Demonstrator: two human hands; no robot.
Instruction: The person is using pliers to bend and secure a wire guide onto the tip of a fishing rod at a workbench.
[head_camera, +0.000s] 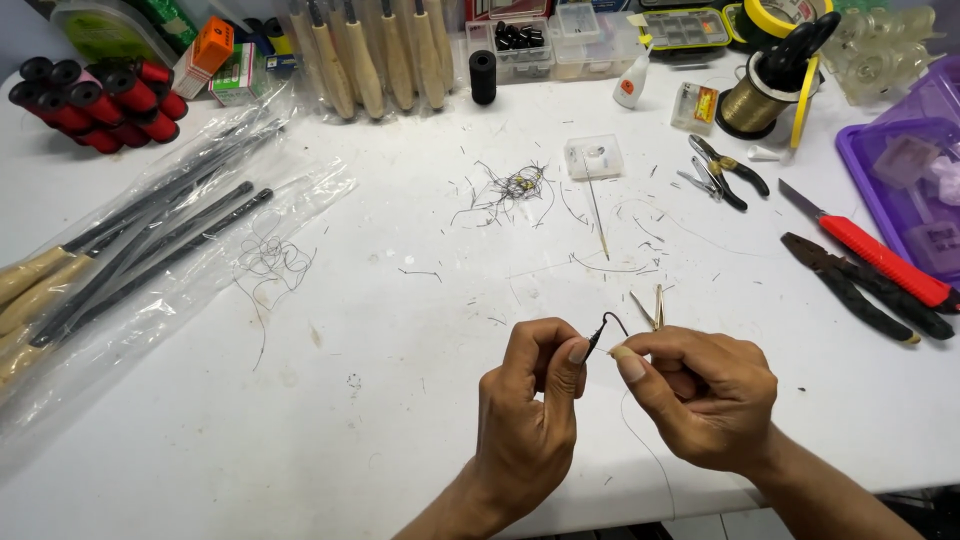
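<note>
A: Wire (612, 322), thin and black, pinched at 6 o'clock of white table (400, 330); left hand (530, 420) closed on one end.

B: Right hand (700, 400) pinching the other end, small snips (652, 306) tucked in. Likely mid-bend; needing steady, fine fingertip pressure next.

Open white table (400, 330) lies ahead of both hands, littered only with wire scraps (505, 190). Bagged rods (150, 250) block the left; pliers (860, 285) and a red-handled knife (870, 255) crowd the right.
</note>
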